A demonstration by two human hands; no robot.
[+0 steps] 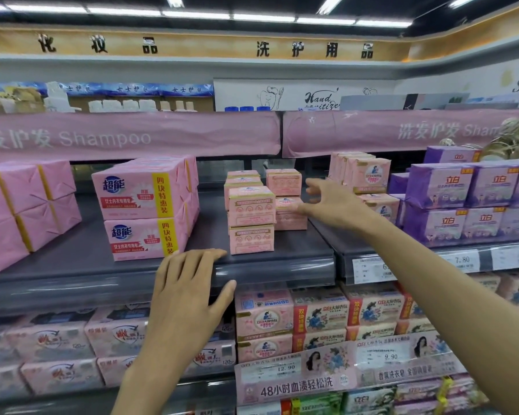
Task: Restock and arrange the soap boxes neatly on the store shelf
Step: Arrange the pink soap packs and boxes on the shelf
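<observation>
The small pink soap boxes (251,220) stand near the middle of the dark shelf (81,265). One stack of two is close to its front edge, more of the same boxes are lined up behind it, and a second stack of two (285,199) sits just beside them to the right and further back. The right hand (334,206) reaches in over the shelf from the right with its fingers spread apart and holds nothing. Its thumb points at the lower box of the rear stack, and I cannot tell whether it touches the box. The left hand (189,295) rests on the front edge of the shelf, left of the front stack. Its fingers lie flat and together on top of the edge, and the thumb is splayed out against the clear strip below. On the left part of the shelf, two large pink packs (141,209) with yellow side bands are stacked just beside the small boxes, and pink wrapped bundles (27,205) sit at the far left end. Purple packs (462,205) fill the neighbouring shelf to the right, above white price tags (462,260). More pink packs (264,320) line the shelf below.
</observation>
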